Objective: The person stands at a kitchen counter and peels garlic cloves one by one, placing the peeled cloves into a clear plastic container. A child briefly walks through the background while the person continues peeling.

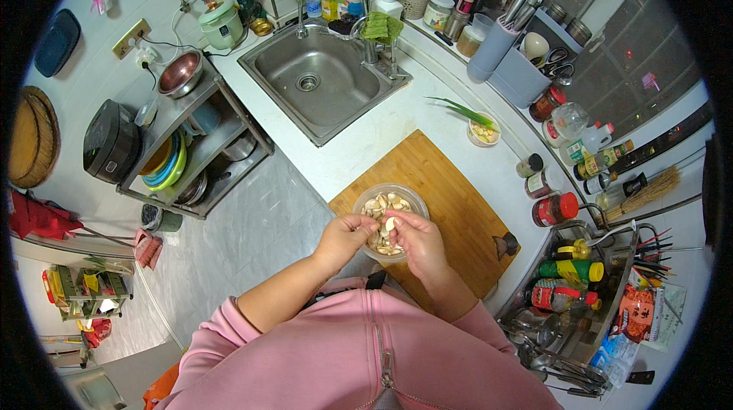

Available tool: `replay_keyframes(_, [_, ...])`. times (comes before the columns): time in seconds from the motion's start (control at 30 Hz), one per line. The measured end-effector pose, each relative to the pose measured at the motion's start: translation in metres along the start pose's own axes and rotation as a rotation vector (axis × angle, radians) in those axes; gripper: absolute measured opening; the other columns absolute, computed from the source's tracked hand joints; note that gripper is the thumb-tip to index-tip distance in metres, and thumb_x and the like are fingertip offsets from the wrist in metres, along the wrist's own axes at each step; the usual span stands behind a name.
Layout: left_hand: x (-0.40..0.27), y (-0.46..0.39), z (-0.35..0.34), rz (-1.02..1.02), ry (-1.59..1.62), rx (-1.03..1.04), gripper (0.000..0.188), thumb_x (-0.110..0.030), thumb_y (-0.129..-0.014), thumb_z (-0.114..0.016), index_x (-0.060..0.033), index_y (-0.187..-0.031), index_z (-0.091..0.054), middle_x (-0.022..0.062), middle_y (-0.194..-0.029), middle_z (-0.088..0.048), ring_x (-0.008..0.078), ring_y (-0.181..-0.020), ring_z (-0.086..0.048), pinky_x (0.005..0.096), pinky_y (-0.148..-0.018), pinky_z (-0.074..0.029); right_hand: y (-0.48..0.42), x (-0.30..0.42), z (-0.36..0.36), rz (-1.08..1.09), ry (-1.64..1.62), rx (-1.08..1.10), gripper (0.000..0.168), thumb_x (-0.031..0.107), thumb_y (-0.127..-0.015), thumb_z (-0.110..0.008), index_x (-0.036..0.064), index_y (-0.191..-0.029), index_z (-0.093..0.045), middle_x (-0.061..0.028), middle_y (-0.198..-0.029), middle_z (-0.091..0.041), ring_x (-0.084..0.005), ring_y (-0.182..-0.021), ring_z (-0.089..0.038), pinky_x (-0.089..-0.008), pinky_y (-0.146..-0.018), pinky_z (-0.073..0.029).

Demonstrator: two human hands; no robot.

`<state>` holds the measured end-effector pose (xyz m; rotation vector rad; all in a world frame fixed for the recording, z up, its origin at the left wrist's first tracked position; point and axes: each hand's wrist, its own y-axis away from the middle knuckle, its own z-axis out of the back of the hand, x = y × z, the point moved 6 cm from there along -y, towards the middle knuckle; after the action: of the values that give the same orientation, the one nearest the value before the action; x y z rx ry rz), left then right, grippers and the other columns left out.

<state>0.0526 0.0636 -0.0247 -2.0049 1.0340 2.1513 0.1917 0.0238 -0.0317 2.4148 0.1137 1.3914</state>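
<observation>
Over a round clear plastic bowl [366, 194] my two hands meet at their fingertips. My right hand [422, 243] pinches a pale garlic clove [391, 224] between thumb and finger. Just beside it, the thumb and forefinger of my left hand [342, 239] are pressed together; whether they hold a bit of skin cannot be made out. Many garlic cloves [395, 200] lie in the bowl, several with papery skin on. The bowl stands on the near left part of a bamboo cutting board [452, 204], and my hands hide some of it.
Beyond the board, a small cup [484, 136] holds pale pieces and a green onion stalk [467, 112]. A steel sink [320, 72] is set in the white counter. Jars [554, 209] and a rack of bottles [572, 269] line the right side. A metal shelf [197, 106] stands left.
</observation>
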Motion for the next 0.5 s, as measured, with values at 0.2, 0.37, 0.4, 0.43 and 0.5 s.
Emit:
replay_keyframes(0.2, [0.003, -0.005, -0.002, -0.104, -0.176, -0.004, 0.020, -0.015, -0.085, -0.061, 0.0009, -0.095, -0.065, 0.0052, -0.084, -0.066, 0.0100, -0.075, -0.058, 0.0230, -0.070, -0.047, 0.000, 0.004, -0.004, 0.195, 0.344, 0.022, 0.017, 0.000, -0.084, -0.056, -0.006, -0.098, -0.063, -0.0066, -0.087, -0.061, -0.0091, -0.069, -0.053, -0.0210, -0.062, -0.044])
replay_keyframes(0.37, [0.005, -0.006, 0.000, -0.119, -0.177, -0.012, 0.018, -0.015, -0.085, -0.061, 0.0011, -0.091, -0.066, 0.0053, -0.082, -0.066, 0.0095, -0.075, -0.058, 0.0228, -0.068, -0.047, 0.002, 0.009, -0.012, 0.221, 0.364, 0.064, 0.017, -0.002, -0.084, -0.055, -0.007, -0.099, -0.062, -0.0077, -0.089, -0.060, -0.0099, -0.069, -0.053, -0.0212, -0.064, -0.045])
replay_keyframes(0.4, [0.004, -0.005, 0.000, -0.127, -0.180, -0.009, 0.018, -0.015, -0.085, -0.061, 0.0011, -0.091, -0.066, 0.0053, -0.082, -0.066, 0.0094, -0.075, -0.058, 0.0228, -0.068, -0.047, 0.002, 0.009, -0.013, 0.218, 0.363, 0.070, 0.017, -0.002, -0.084, -0.055, -0.007, -0.099, -0.062, -0.0079, -0.090, -0.060, -0.0100, -0.069, -0.053, -0.0213, -0.064, -0.045])
replay_keyframes(0.43, [0.004, -0.005, 0.000, -0.134, -0.183, -0.007, 0.018, -0.015, -0.085, -0.061, 0.0011, -0.090, -0.066, 0.0052, -0.082, -0.066, 0.0093, -0.074, -0.058, 0.0229, -0.068, -0.047, 0.002, 0.009, -0.013, 0.222, 0.360, 0.080, 0.017, -0.002, -0.084, -0.055, -0.007, -0.098, -0.062, -0.0079, -0.090, -0.060, -0.0100, -0.070, -0.053, -0.0212, -0.064, -0.045])
replay_keyframes(0.5, [0.001, -0.003, 0.000, -0.136, -0.194, -0.006, 0.017, -0.015, -0.085, -0.061, 0.0010, -0.089, -0.066, 0.0050, -0.081, -0.066, 0.0090, -0.074, -0.058, 0.0230, -0.068, -0.046, 0.003, 0.010, -0.014, 0.231, 0.353, 0.100, 0.017, -0.002, -0.084, -0.055, -0.007, -0.098, -0.062, -0.0078, -0.089, -0.060, -0.0101, -0.070, -0.054, -0.0211, -0.065, -0.045])
